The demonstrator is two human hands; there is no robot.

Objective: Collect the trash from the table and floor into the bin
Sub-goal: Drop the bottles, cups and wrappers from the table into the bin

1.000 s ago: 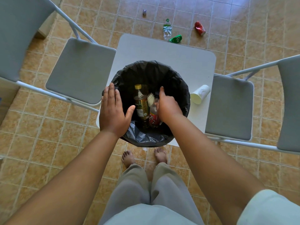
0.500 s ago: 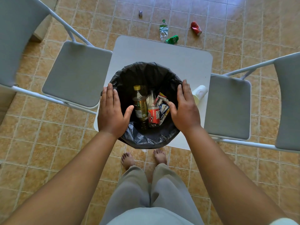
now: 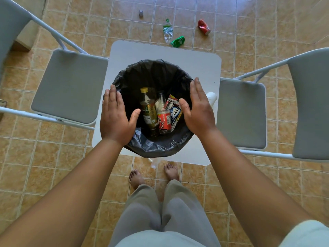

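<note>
Left hand (image 3: 115,118), right hand (image 3: 199,113) flat & empty at part-filled bin (image 3: 156,148); prob. cup (image 3: 212,98) on table (image 3: 160,50), green can (image 3: 177,41), red can (image 3: 204,27), bottle (image 3: 167,31) on floor (image 3: 53,166) left to do.

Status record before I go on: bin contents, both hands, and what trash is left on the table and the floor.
bin: black-lined bin on the white table
in bin: tea bottle, red-labelled bottle, snack packet
left hand: at the bin's left rim, fingers straight, holds nothing
right hand: at the right rim, fingers straight, holds nothing
left on table: white cup, right of the bin, partly hidden
left on floor: clear bottle, green can, red can, small grey piece
</note>
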